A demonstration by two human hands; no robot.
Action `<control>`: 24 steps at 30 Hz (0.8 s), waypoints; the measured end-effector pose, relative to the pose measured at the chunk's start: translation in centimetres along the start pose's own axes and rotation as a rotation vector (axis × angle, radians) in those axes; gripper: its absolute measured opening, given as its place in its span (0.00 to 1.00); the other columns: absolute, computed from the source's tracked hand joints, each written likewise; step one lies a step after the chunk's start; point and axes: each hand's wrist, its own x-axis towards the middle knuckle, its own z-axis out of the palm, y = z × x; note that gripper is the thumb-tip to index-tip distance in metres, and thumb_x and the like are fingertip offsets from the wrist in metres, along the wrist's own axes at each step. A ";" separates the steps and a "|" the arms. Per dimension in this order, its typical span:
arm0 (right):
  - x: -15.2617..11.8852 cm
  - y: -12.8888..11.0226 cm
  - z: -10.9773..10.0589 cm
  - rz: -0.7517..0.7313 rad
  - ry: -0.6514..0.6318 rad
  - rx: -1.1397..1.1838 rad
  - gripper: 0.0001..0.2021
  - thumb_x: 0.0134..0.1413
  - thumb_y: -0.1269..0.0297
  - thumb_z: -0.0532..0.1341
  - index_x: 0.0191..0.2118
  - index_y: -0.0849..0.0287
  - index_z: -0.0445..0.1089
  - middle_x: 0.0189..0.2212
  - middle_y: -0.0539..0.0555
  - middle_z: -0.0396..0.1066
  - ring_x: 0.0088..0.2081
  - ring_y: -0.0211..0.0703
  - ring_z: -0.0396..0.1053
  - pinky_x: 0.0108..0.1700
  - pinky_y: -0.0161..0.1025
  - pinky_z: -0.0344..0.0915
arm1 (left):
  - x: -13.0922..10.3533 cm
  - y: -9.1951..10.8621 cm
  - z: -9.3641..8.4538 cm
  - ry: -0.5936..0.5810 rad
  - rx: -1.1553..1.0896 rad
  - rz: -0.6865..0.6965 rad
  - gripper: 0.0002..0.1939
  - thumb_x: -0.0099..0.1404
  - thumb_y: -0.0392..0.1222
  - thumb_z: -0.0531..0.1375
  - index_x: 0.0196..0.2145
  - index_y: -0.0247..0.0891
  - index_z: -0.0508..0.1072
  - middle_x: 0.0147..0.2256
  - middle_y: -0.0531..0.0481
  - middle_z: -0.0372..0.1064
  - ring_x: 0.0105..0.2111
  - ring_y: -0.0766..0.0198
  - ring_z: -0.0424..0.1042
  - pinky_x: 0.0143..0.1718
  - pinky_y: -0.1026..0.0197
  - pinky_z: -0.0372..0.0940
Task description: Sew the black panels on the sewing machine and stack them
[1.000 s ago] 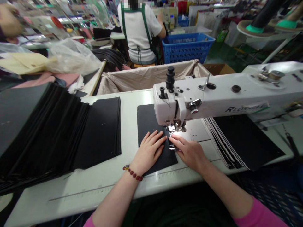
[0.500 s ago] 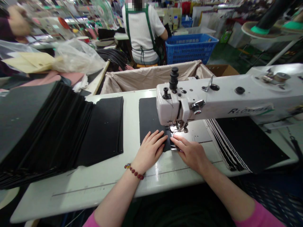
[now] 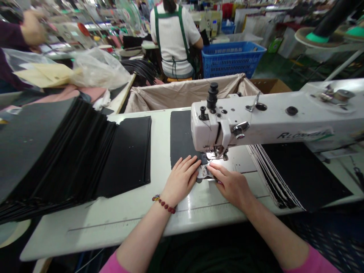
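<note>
In the head camera's view, you sit at a white sewing machine (image 3: 264, 117) with both hands close to its presser foot (image 3: 215, 153). A black panel (image 3: 180, 140) lies flat on the pale surface (image 3: 127, 212), its right side running beneath the machine head and its near edge reaching your left fingertips. Your left hand (image 3: 182, 178), a beaded bracelet (image 3: 165, 205) at the wrist, rests palm down, its grip spread out flat and clamped on nothing, the fingertips on the panel. Your right hand (image 3: 234, 187) points its fingers at the metal plate (image 3: 205, 172) just in front of the presser foot; its underside is hidden, so whether that grip is closed on anything cannot be told. To your left, a low stack of black panels (image 3: 127, 151) sits beside a taller, leaning stack (image 3: 48, 151). To your right, black pieces with pale edges (image 3: 301, 170) lie partly under the machine's arm. A printed ruler scale (image 3: 110, 223) runs along the near side of the surface. Beyond it stand a cloth-lined bin (image 3: 165, 97), a blue basket (image 3: 233, 62) and a seated co-worker (image 3: 173, 41) in a white top with green straps, back turned.
</note>
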 end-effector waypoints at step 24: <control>-0.1 0.0 -0.1 0.001 0.033 0.028 0.28 0.58 0.70 0.56 0.63 0.47 0.58 0.62 0.51 0.60 0.48 0.45 0.72 0.45 0.40 0.70 | 0.5 -0.1 0.7 -0.015 0.091 -0.031 0.27 0.73 0.45 0.47 0.67 0.42 0.50 0.67 0.47 0.48 0.67 0.54 0.46 0.66 0.44 0.46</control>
